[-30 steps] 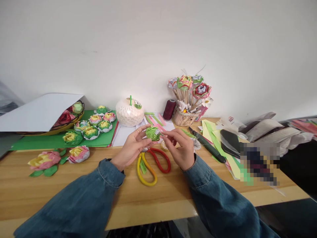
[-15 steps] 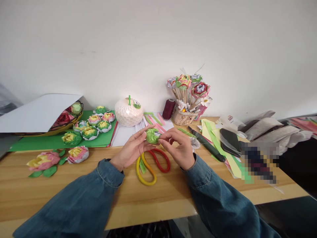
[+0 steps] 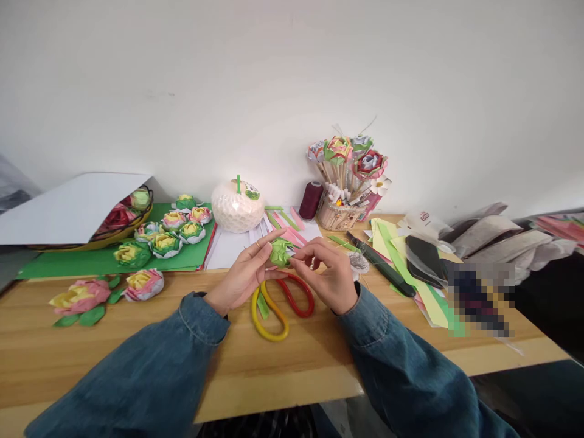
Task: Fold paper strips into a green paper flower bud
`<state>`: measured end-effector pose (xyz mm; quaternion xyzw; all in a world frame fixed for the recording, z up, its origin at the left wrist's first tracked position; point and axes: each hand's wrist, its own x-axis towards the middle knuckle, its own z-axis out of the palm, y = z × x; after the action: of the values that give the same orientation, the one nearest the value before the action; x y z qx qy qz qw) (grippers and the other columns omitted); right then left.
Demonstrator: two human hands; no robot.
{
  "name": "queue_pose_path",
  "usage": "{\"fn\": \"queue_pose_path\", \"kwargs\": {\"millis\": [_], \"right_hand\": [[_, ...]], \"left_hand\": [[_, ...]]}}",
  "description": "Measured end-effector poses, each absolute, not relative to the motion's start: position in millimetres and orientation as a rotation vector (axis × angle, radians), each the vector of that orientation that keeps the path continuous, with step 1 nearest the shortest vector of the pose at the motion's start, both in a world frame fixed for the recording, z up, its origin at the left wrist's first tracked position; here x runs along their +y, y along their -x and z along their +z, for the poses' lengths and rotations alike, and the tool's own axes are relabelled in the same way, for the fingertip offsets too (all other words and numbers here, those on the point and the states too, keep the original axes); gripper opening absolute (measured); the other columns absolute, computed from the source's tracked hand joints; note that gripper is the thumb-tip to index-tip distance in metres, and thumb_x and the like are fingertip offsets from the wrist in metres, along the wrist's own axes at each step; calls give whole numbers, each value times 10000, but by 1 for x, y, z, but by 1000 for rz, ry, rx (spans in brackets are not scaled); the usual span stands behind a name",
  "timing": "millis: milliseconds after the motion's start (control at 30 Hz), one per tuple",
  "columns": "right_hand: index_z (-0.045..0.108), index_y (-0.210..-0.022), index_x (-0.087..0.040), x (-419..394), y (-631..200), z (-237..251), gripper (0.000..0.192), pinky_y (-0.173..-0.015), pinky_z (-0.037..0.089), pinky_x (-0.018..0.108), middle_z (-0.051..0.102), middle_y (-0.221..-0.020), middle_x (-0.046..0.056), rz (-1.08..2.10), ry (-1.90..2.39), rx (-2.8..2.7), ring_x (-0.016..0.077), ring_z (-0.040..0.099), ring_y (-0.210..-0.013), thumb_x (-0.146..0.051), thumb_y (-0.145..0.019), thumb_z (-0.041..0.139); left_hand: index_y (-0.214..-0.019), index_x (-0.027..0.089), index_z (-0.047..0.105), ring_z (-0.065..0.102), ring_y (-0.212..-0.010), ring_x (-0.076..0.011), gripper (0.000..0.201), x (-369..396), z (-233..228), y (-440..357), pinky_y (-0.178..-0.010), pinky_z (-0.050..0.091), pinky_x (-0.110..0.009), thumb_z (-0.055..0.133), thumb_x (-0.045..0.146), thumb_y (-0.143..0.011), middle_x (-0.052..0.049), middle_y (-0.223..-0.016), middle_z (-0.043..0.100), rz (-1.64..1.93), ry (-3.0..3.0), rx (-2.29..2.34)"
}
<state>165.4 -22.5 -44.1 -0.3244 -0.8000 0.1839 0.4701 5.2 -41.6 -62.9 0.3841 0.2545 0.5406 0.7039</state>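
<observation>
A green folded-paper flower with some white at its right side is held up above the table. My left hand is closed around it from the left, the thumb on the near side. The thumb and fingers of my right hand pinch the flower's right edge. Below both hands lie scissors with one yellow and one red handle loop; their blades are hidden. A strip of green paper shows inside the yellow loop.
Several finished paper flowers stand on green sheets at the left. A white foam-netted ball, a maroon thread spool and a basket of paper flowers line the wall. Right of my hands lie a black cutter, paper strips and a phone.
The green flower has turned slightly in my fingers, and the fingers of my right hand have shifted a little on its right edge. Everything else stays in place.
</observation>
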Motion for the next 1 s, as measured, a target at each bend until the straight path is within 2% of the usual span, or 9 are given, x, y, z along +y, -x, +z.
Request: {"fn": "queue_pose_path", "kwargs": {"millis": [200,467,633,800,1000], "right_hand": [[576,-665,-164,-23,-166,-42,77,-484,399,219,553,-648,7,500,782,-1933,90,457,-541,-170,-742,583],[606,-753,-148,-18,-167,-42,75,-493,399,217,575,-717,28,716,818,-1916,101,488,-586,-220,-742,589],[610,-702,-132,-17,-168,-43,116,-491,382,218,569,-669,30,770,829,-1958,97,471,-560,-237,-742,580],[578,-633,-148,-17,-168,-41,123,-485,375,210,559,-611,13,586,858,-2005,92,451,-535,-162,-744,529],[593,-669,-161,-20,-169,-50,126,-521,404,215,576,-649,20,85,826,-2064,90,486,-547,-122,-741,498]], "left_hand": [[-1210,257,478,600,-834,-111,594,-42,-67,-6,-774,473,-230,663,101,-668,-5,-940,645,1223,-923,599],[-1238,228,453,574,-950,-168,607,-34,-74,-3,-812,461,-278,653,138,-672,-31,-1001,643,1255,-1075,737],[-1275,230,403,579,-933,-160,647,-33,-74,-1,-798,453,-265,646,151,-680,-33,-1029,640,1209,-1188,802],[-1276,203,408,571,-950,-170,632,-33,-72,-1,-848,428,-291,641,187,-688,-49,-1055,633,1158,-1269,829],[-1275,195,410,563,-906,-149,597,-34,-74,-3,-812,430,-259,616,227,-716,-43,-1037,631,1170,-1344,879]]}}
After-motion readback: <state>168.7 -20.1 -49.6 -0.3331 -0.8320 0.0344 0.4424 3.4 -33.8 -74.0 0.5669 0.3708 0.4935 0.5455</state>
